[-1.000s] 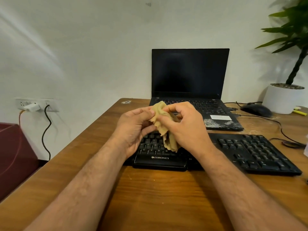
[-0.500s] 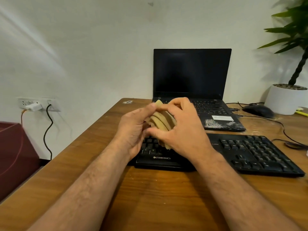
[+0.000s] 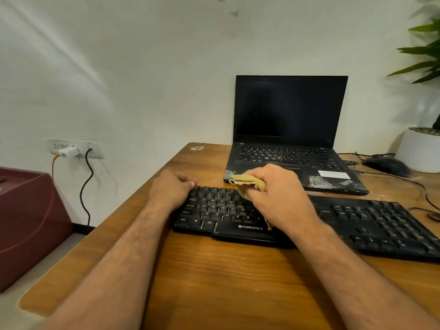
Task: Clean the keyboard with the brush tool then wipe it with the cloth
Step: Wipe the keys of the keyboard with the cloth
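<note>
A black Zebronics keyboard [image 3: 371, 225] lies across the wooden desk [image 3: 226, 277] in front of me. My right hand [image 3: 276, 194] grips a bunched tan cloth [image 3: 247, 182] and presses it onto the keys near the keyboard's middle. My left hand [image 3: 170, 186] rests on the keyboard's far left corner, fingers curled over its edge. No brush tool is in view.
An open black laptop [image 3: 290, 125] with a dark screen stands just behind the keyboard. A black mouse [image 3: 385, 166] with cables and a white plant pot [image 3: 419, 151] sit at the back right. A maroon box [image 3: 28, 225] and a wall socket [image 3: 71, 148] are left of the desk.
Both hands were bunching the cloth together above the keyboard. Now the left hand has let go and dropped to the keyboard's left corner, while the right hand has lowered the cloth onto the keys.
</note>
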The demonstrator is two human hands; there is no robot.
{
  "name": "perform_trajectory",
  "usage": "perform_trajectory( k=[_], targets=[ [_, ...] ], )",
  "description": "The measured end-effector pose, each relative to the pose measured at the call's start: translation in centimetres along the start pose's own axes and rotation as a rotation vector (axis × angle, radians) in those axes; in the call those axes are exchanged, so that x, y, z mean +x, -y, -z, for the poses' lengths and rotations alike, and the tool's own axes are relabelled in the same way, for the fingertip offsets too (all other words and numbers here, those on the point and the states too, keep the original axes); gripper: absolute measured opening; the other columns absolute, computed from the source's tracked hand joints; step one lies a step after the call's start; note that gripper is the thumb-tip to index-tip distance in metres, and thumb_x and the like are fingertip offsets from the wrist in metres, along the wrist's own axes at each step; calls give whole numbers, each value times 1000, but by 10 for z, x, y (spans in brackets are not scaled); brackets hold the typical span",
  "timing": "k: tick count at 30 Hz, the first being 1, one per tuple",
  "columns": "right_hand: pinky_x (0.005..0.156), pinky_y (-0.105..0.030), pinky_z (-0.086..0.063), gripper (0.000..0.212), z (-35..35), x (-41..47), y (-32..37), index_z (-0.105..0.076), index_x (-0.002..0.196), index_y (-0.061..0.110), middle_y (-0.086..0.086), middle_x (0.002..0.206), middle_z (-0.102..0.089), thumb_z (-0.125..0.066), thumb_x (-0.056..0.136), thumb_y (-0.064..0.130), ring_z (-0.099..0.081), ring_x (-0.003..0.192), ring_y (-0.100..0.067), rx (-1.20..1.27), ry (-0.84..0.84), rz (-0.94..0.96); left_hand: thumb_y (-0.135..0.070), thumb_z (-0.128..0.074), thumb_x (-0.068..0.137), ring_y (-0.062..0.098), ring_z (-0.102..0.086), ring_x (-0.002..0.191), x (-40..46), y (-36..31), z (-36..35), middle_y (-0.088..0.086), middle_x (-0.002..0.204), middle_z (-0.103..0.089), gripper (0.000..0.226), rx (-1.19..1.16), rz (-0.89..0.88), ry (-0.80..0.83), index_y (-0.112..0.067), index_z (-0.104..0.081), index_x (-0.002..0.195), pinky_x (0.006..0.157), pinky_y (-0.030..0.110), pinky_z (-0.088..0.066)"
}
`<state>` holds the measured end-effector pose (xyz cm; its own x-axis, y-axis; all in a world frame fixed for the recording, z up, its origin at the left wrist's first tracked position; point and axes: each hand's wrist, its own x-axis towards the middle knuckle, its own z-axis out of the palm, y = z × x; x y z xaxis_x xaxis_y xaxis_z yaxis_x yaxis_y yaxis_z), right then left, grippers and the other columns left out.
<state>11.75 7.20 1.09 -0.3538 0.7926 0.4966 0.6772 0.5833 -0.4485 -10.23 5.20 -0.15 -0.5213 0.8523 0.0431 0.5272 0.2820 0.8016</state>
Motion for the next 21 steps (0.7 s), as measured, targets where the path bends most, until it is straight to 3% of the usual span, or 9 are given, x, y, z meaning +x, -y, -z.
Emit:
perform_trajectory(
  k=[2, 6, 9, 11, 14, 17, 19, 21],
  targets=[
    [81, -27, -54, 18, -6, 6, 14, -76, 106, 36, 15, 92, -70, -68, 90, 31, -62, 84, -2, 44, -2, -6, -24, -66, 97, 17, -64, 103, 5, 6, -1, 0, 110, -72, 11, -56, 54, 50, -24, -76, 100, 102, 44, -49],
    [83, -34, -59, 22, -29, 36, 47, -76, 105, 29, 8, 94, -73, -66, 89, 20, -66, 86, -12, 5, 31, 9, -16, -64, 97, 15, -62, 95, 8, 8, 5, 1, 103, -70, 14, -208, 102, 86, -21, -76, 101, 80, 33, -48],
    [76, -28, -56, 30, -51, 43, 66, -76, 110, 24, -2, 96, -72, -61, 89, 9, -64, 85, -16, -48, 217, 43, -11, -61, 96, 16, -65, 88, 9, 12, 8, 4, 94, -72, 18, -192, 81, 86, -19, -77, 100, 71, 32, -51],
    [77, -31, -55, 36, -57, 33, 72, -73, 118, 20, -6, 101, -69, -58, 89, 5, -62, 89, -20, -128, 354, 139, -10, -63, 94, 17, -66, 93, 11, 13, 10, 2, 97, -73, 19, -193, 66, 79, -20, -80, 96, 80, 36, -56],
    [91, -31, -49, 46, -47, 14, 72, -70, 123, 31, 1, 112, -56, -54, 90, 4, -55, 106, -21, -112, 463, 251, -11, -70, 91, 16, -65, 99, 14, 16, 12, -1, 100, -74, 13, -213, 71, 98, -18, -82, 92, 89, 36, -56],
    [102, -32, -43, 52, -27, -1, 72, -66, 127, 43, 11, 118, -54, -55, 92, 6, -49, 111, -12, -66, 581, 341, -9, -70, 92, 15, -68, 90, 18, 16, 13, 3, 96, -76, 14, -238, 89, 101, -16, -82, 93, 80, 31, -57],
    [105, -32, -41, 56, -22, -2, 73, -66, 128, 41, 21, 119, -60, -54, 91, 2, -46, 113, -9, -49, 584, 378, -7, -69, 92, 15, -68, 84, 19, 14, 13, 4, 93, -76, 15, -239, 103, 97, -15, -81, 92, 74, 28, -56],
    [110, -28, -35, 61, -27, 2, 74, -60, 137, 38, 24, 136, -58, -50, 91, -1, -41, 116, -7, -58, 555, 400, -5, -69, 91, 17, -69, 86, 21, 14, 12, 4, 91, -76, 16, -231, 107, 86, -16, -81, 88, 77, 32, -58]
  ],
)
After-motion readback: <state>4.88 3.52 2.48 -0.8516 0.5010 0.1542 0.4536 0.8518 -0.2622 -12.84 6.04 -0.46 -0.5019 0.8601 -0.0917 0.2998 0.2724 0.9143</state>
